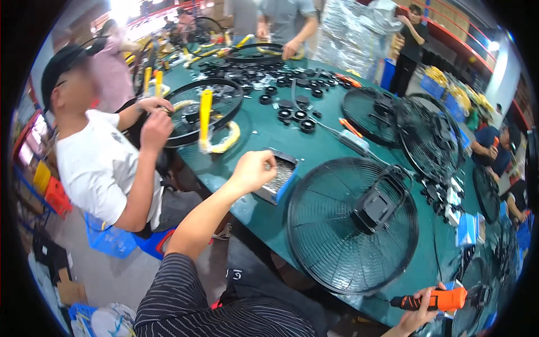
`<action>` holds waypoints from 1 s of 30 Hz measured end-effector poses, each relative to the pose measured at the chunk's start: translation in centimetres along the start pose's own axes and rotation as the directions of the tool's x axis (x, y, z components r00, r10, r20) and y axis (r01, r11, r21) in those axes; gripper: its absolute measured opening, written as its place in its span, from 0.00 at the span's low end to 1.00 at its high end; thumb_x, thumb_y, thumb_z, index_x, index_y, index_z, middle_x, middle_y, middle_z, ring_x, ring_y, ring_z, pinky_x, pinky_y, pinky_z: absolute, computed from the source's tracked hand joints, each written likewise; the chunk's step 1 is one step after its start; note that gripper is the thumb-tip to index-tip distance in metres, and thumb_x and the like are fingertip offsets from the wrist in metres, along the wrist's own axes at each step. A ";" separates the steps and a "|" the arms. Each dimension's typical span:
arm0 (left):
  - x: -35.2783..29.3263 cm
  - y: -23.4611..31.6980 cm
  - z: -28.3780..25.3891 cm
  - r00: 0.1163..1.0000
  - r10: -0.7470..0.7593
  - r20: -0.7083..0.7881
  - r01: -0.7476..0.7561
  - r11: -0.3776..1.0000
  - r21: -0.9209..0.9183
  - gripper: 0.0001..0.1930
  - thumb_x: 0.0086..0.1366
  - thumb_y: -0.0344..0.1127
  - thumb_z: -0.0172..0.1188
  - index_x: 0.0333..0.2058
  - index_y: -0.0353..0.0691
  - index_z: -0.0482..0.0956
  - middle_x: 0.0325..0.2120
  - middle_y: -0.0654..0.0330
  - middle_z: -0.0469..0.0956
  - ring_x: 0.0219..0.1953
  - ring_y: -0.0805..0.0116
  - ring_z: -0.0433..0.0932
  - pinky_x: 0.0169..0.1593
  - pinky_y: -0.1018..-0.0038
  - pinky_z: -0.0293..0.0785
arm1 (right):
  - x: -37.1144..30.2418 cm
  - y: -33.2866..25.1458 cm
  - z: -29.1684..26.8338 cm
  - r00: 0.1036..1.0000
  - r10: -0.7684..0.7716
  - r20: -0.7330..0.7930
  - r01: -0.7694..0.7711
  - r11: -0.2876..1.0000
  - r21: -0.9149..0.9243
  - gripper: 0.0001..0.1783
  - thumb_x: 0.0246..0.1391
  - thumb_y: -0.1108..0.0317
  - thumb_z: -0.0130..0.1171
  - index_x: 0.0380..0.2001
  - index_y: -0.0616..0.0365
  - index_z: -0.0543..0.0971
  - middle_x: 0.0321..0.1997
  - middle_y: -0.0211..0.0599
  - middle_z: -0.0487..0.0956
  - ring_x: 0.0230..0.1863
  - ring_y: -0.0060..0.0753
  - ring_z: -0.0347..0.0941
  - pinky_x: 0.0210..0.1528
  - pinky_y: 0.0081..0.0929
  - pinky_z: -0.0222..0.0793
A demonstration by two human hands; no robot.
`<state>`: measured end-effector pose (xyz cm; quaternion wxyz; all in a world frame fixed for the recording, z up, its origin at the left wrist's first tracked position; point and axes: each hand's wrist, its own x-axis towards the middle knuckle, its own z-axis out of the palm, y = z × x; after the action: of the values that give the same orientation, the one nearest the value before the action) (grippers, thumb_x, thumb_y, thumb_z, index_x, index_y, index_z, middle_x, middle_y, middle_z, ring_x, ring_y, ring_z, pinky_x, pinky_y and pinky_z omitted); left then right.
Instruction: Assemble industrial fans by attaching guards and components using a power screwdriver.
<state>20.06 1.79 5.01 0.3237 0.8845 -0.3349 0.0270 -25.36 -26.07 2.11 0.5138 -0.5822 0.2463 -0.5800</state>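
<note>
My left hand [254, 171] is over a small blue box [288, 187] of tiny metal pieces, which look like screws. Its fingers are pinched together, and whatever they hold is too small or hidden to make out. At the lower right, my right hand [418, 318] grips an orange and black electric screwdriver [448, 299], its bit pointing left. Between the two hands lies a round black fan grille [328, 241], with a black motor housing and bracket [375, 209] on it.
More black fan grilles [373, 115] lie on the green table [255, 140]. Black round caps [307, 124] and a grey cable [331, 129] are spread mid-table. Yellow-handled parts [206, 112] stand near a co-worker [106, 168] seated at my left. Others work farther off.
</note>
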 end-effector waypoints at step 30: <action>-19.5 14.0 10.7 0.800 0.395 0.451 0.354 0.297 -0.887 0.04 0.64 0.21 0.59 0.37 0.33 0.77 0.33 0.58 0.78 0.29 0.77 0.74 0.30 0.81 0.69 | -5.0 -7.2 8.0 0.977 -0.031 0.211 -0.116 0.752 0.649 0.25 0.61 0.65 0.57 0.55 0.59 0.60 0.30 0.31 0.71 0.23 0.25 0.72 0.27 0.24 0.70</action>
<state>-5.35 -1.26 -0.83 0.6578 0.4675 -0.3786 -0.4532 -21.16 -16.59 7.99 0.7216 -0.4159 -0.0154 -0.5532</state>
